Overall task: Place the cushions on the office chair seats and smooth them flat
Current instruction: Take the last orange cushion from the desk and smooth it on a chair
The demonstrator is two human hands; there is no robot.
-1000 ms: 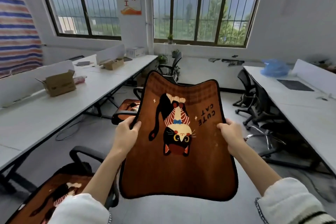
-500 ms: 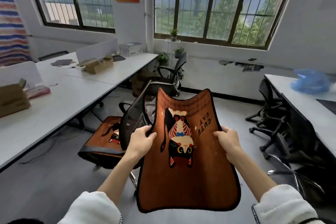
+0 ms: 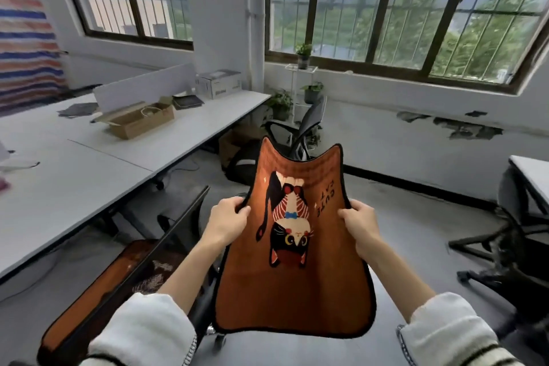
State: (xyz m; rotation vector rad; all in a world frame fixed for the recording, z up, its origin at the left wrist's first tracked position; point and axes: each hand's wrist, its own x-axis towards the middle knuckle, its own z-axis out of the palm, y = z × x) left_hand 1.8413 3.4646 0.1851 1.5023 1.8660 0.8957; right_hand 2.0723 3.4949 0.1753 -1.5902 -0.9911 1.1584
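Note:
I hold a brown cushion (image 3: 292, 285) printed with a black cat and the words CUTE CAT out in front of me in the air. My left hand (image 3: 227, 218) grips its left edge and my right hand (image 3: 358, 224) grips its right edge. Below my left arm stands an office chair (image 3: 175, 235) seen through its dark mesh back, with another brown cushion (image 3: 98, 297) lying on its seat. Farther off, a black office chair (image 3: 309, 125) with a bare seat stands near the window wall, partly hidden by the held cushion.
A long white desk (image 3: 89, 175) runs along the left with an open cardboard box (image 3: 142, 120) and a white box (image 3: 218, 85). Potted plants (image 3: 310, 90) on a white rack stand under the window. Black chairs (image 3: 505, 249) and another desk (image 3: 531, 172) are at the right.
I have moved forward down the aisle with the cushion held in both hands. The cushioned chair on the left has come close beside me and the far chair by the window is nearer.

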